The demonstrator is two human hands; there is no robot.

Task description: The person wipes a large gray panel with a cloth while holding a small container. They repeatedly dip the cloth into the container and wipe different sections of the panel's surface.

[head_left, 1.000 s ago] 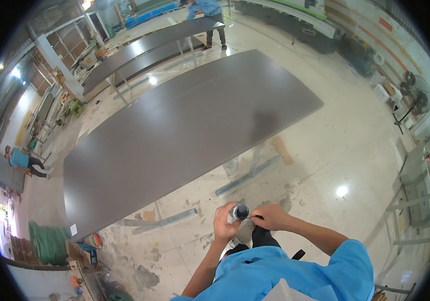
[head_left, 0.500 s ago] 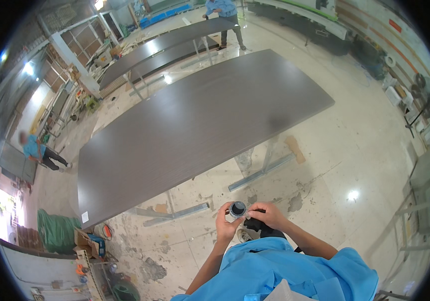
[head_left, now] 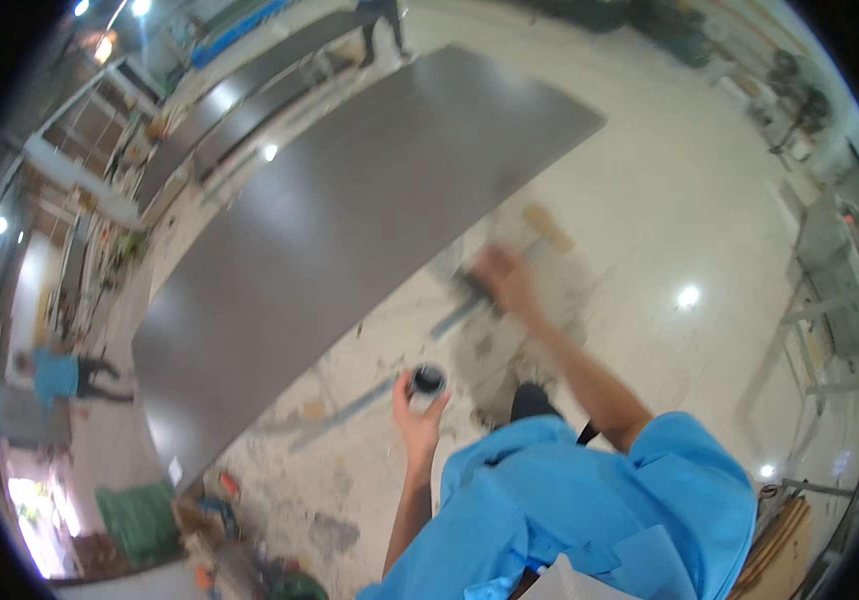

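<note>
My left hand (head_left: pixel 417 415) is closed round a small round tub (head_left: pixel 428 379), which is open at the top and dark inside. My right hand (head_left: pixel 505 277) is stretched forward, beside the near edge of a large dark grey-brown panel (head_left: pixel 349 230). Motion smears its fingers. A dark, soft-looking thing (head_left: pixel 473 284) shows at the fingers, too blurred to name. The panel lies flat on metal supports, above the floor.
Metal support bars (head_left: pixel 349 402) stick out from under the panel. Another long dark panel (head_left: pixel 249 85) lies beyond, with a person (head_left: pixel 379 25) next to it. At the left stands a second person (head_left: pixel 59 374). A green sack (head_left: pixel 137 520) sits at lower left.
My right hand has left the tub's side and swung forward toward the panel. My left hand and the tub have shifted slightly left and up in the picture. The whole view has turned.
</note>
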